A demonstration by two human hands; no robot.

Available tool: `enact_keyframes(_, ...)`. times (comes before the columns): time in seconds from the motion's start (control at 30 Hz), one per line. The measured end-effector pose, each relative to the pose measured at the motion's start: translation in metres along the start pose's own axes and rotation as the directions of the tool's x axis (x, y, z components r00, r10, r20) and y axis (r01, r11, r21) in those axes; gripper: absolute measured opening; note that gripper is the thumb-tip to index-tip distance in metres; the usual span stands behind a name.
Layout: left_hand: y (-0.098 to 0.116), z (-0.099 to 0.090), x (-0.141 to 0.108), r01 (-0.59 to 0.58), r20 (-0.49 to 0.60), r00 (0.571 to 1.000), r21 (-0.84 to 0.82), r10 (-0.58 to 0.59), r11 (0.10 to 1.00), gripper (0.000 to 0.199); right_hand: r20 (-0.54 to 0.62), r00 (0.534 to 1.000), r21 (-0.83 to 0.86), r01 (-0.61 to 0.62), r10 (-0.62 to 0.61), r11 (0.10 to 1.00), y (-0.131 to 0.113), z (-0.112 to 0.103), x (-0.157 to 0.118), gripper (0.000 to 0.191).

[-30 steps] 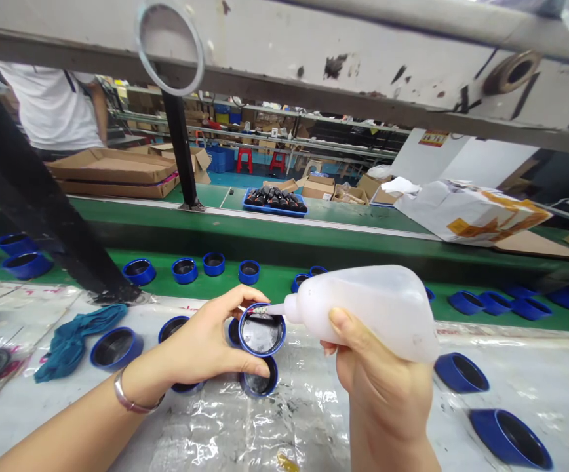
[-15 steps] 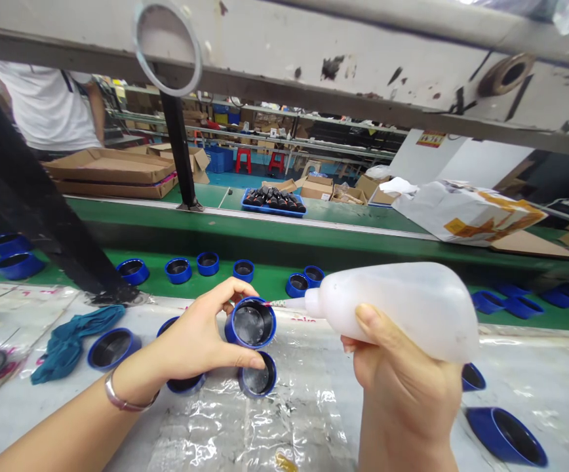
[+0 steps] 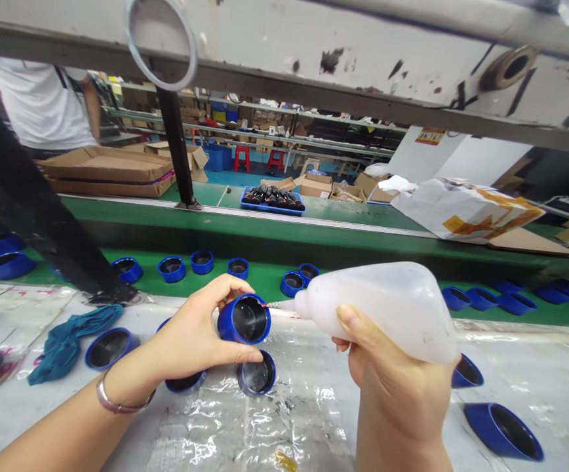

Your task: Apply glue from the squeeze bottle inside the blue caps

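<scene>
**A:** ok, what are we looking at? We see the left hand (image 3: 193, 344) pinching a blue cup (image 3: 244, 319) between thumb and fingers, tilted so its open end faces us. The right hand (image 3: 392, 387) is wrapped around a squeeze bottle (image 3: 383, 311), with the thumb pressed on its side.

**B:** yeah, we'd call this the step where the bottle's thin nozzle (image 3: 275, 305) is worked at the cup's rim. The tip sits right at the rim, but we can't tell if anything's coming out. We think the next move calls for a steady tip and an even squeeze.

**A:** and where's the cup?

**B:** held up over the far middle of the plastic sheet (image 3: 309, 426), just above another cup (image 3: 256, 372).

**A:** counts?

**B:** we get six cups on the sheet, counting the held one. Past the sheet's far edge, the green belt (image 3: 265, 283) carries roughly fifteen more, though the ones on the right overlap, so don't quote us. There's one teal cloth (image 3: 75, 344) near the sheet's left edge. Farther back we see one blue tray (image 3: 269, 212) of black parts (image 3: 271, 195) and one person in a white shirt (image 3: 33, 98) by the far left corner.
</scene>
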State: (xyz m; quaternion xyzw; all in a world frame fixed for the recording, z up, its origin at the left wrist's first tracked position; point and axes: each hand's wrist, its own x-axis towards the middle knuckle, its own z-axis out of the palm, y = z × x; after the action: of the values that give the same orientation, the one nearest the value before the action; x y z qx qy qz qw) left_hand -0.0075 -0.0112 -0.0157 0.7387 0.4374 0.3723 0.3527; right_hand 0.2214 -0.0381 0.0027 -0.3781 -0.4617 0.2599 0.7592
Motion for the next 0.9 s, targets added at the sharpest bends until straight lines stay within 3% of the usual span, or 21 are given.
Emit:
enact_keyframes(0.3, -0.002, -0.001, -0.002, -0.115, -0.084, 0.987, 0.207, 0.135, 0.972, 0.051, -0.012, 1.0, -0.091, 0.004, -0.005, 0.996, 0.0, -0.002, -0.005, 0.026)
enact_keyframes(0.6, -0.003, 0.001, -0.003, -0.265, -0.154, 0.927, 0.378, 0.343, 0.887, 0.051, 0.079, 0.995, -0.24, 0.085, -0.068, 0.967, -0.005, -0.011, -0.014, 0.033)
enact_keyframes(0.77, -0.007, 0.002, -0.002, -0.293, -0.171, 0.899, 0.449, 0.403, 0.844, 0.051, 0.122, 0.987, -0.266, 0.135, -0.106, 0.955, -0.005, -0.013, -0.026, 0.029)
enact_keyframes(0.9, -0.011, 0.002, -0.002, -0.302, -0.168, 0.889, 0.483, 0.426, 0.822, 0.051, 0.147, 0.977, -0.232, 0.184, -0.152, 0.955, 0.002, -0.019, -0.033, 0.037)
